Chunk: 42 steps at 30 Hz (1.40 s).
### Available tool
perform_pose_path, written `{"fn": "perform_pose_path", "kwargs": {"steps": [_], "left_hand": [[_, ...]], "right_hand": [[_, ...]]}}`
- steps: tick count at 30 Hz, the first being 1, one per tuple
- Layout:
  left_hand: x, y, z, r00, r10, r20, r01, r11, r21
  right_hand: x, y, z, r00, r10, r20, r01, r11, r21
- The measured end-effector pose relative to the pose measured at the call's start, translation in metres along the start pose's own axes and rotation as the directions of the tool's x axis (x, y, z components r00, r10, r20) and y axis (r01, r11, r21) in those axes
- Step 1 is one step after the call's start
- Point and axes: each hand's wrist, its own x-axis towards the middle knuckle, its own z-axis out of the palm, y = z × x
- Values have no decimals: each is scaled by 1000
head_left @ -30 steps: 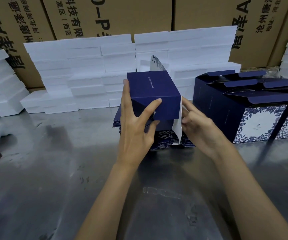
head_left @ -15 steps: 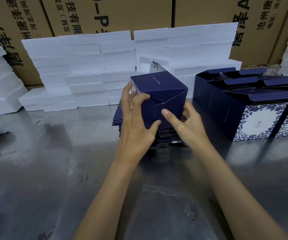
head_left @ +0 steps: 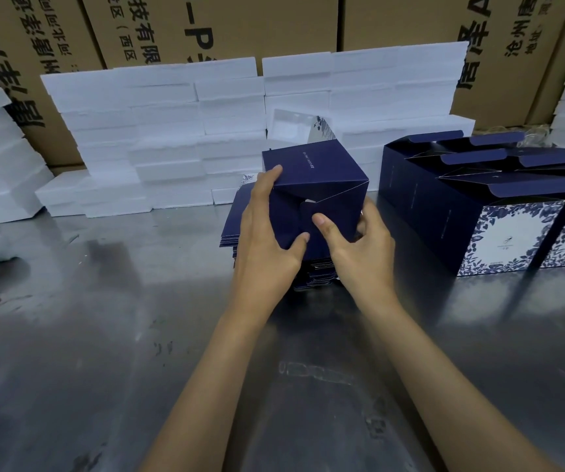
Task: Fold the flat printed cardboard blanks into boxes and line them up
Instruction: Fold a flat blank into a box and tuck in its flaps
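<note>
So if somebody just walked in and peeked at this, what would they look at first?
Probably the dark blue box in the middle, gripped by the left hand and right hand above a stack of flat blue blanks. Next, the finished boxes with blue flower prints, lined up on the right of the shiny metal table. Behind it all, a wall of white foam blocks stands out.

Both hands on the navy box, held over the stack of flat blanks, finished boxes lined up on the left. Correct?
Not quite: in the head view the finished boxes stand on the right. Left hand and right hand do hold the navy box over the stack of flat blanks.
</note>
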Motion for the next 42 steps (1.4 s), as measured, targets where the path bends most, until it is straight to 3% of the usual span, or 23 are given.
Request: {"fn": "perform_pose_path", "kwargs": {"steps": [24,35,42], "left_hand": [[-5,9,3,1000,-15,4,15,1000,-27],[-5,14,2,1000,-9,4,9,999,-44],[-5,11,2,1000,3,-16,-4,999,-46]], "right_hand": [[0,2,2,994,-37,-104,32,998,-53],[2,-3,-2,1000,-21,-17,20,1000,-20],[1,-9,-3,999,32,-35,-31,999,40]]}}
